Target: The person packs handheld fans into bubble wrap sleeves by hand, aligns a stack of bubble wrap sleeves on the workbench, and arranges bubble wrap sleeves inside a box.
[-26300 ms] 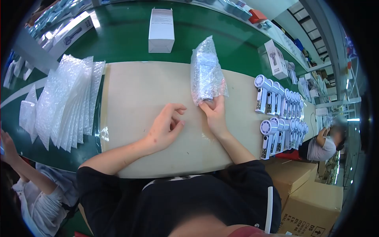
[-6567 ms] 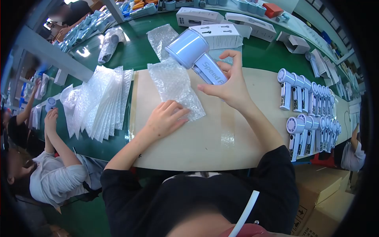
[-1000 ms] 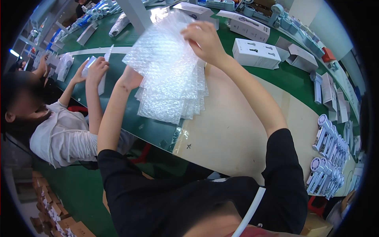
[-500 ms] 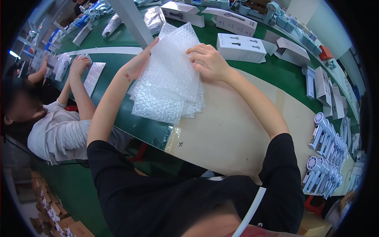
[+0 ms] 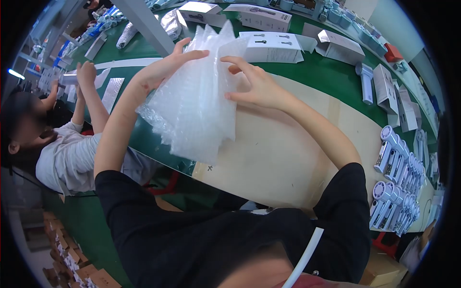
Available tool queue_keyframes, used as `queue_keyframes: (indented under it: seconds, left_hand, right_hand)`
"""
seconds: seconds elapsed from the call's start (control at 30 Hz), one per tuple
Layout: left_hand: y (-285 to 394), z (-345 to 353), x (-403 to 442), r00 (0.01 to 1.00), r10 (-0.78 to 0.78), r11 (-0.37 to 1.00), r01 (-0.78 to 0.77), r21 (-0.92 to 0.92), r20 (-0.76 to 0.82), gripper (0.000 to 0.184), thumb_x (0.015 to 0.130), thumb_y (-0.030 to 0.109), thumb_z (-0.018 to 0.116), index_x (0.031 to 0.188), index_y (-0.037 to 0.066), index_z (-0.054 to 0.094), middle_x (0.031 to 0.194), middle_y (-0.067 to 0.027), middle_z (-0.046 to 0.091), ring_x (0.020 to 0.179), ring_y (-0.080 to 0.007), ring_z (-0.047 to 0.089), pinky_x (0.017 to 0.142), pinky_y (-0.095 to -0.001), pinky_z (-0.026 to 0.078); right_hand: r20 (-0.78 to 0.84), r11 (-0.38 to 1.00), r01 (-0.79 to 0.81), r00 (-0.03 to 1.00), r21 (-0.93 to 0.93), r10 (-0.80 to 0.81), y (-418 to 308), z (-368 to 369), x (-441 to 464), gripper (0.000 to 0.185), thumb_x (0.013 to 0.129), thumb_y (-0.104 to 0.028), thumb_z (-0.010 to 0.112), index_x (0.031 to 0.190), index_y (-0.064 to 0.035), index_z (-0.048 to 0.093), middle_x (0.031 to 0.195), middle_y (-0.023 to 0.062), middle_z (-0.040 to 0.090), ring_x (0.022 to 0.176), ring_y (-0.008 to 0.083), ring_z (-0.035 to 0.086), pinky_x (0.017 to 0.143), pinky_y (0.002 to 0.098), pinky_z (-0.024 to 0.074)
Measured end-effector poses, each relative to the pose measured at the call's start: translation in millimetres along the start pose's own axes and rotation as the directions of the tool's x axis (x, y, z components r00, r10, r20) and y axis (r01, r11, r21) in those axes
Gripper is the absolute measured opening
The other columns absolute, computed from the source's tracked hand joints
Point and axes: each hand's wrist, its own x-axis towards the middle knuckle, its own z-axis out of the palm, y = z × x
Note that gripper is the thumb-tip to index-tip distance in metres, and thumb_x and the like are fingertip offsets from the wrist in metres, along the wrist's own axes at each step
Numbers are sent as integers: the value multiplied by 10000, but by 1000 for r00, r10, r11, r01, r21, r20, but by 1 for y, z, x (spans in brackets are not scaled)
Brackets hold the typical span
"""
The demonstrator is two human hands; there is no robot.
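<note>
A stack of clear bubble-wrap bags (image 5: pixel 192 110) is held up between my two hands, tilted and fanned out at top and bottom. My left hand (image 5: pixel 175 61) grips its upper left side, the thumb lying across the front. At the right edge is my right hand (image 5: pixel 259 86), its curved fingertips and thumb against the bags and spaced apart. The bags hang over the left end of the tan board (image 5: pixel 273 153) on the green table.
Printed white boxes (image 5: pixel 269 46) stand beyond the board. Several handheld fans (image 5: pixel 394 149) lie in rows at the right, with another fan (image 5: pixel 366 84) farther back. A co-worker in a grey shirt (image 5: pixel 69 161) sits close on my left. A grey post (image 5: pixel 146 26) rises ahead.
The bubble-wrap stack has turned and its sheets have fanned out. My left thumb now lies over its front, and my right fingers have spread wider. The co-worker's hands have moved.
</note>
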Motion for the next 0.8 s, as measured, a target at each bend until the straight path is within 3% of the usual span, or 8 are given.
queue_keyframes:
  seconds: [0.07,0.17,0.27,0.3,0.37,0.57,0.67,0.8]
  left_hand:
    - [16,9,-3,994,48,982,-66,174,103,1159,660,657,643,1454,61,44,1371,-297,311,1294,-372,342,1040,-396,318]
    - [14,31,-2,996,86,852,-64,520,-17,1113,693,648,619,1457,74,47,1420,-298,215,1292,-386,340,1038,-426,313]
    - [-9,40,1,926,302,921,-222,321,-227,1049,733,655,570,1462,100,60,1418,-300,211,1281,-373,345,1046,-444,293]
    - [-5,44,-7,946,191,982,-181,61,-264,1025,746,653,557,1461,98,75,1420,-289,211,1281,-364,338,1047,-443,286]
    - [6,55,-34,970,-45,889,-72,-453,-241,978,773,648,529,1459,95,105,1426,-267,211,1279,-346,325,1051,-440,273]
    - [-28,81,-20,993,-8,782,79,-618,117,832,823,609,491,1404,49,286,1339,-175,400,1143,-281,479,990,-391,363]
    - [3,100,-33,983,50,732,83,-677,175,805,823,556,541,1374,33,274,1272,-156,438,1129,-251,486,958,-371,398]
    - [38,107,-45,958,281,776,-261,-574,-55,819,789,410,666,1341,10,210,1221,-160,434,1137,-236,473,952,-360,400]
  right_hand:
    - [-1,1000,16,1000,23,-16,-1,-5,-16,709,705,-262,703,1335,-138,402,1170,176,550,1115,314,512,955,418,382]
    - [52,997,54,997,-48,-52,5,-11,-45,630,741,-205,668,1314,-113,423,1189,164,549,1110,273,523,927,383,404]
    - [71,981,-152,987,121,144,13,-24,-68,515,799,-162,603,1289,-98,456,1216,107,549,1091,219,534,882,353,425]
    - [67,931,-238,971,276,229,16,-26,-70,484,822,-176,580,1284,-89,463,1222,92,547,1087,206,532,876,347,424]
    - [100,738,-375,916,561,389,17,-27,-77,431,867,-204,532,1273,-72,477,1234,62,542,1080,181,529,866,334,421]
    - [147,497,-508,788,704,597,-16,-24,-70,554,914,-467,462,1239,-19,470,1219,91,511,1122,175,484,946,328,370]
    - [64,386,-281,871,879,487,-16,-1,-57,656,875,-501,525,1263,5,374,1229,131,468,1079,208,479,876,351,430]
    - [-234,777,-119,916,619,327,-34,-15,-49,726,841,-521,570,1245,33,329,1192,167,462,1081,222,472,882,338,416]
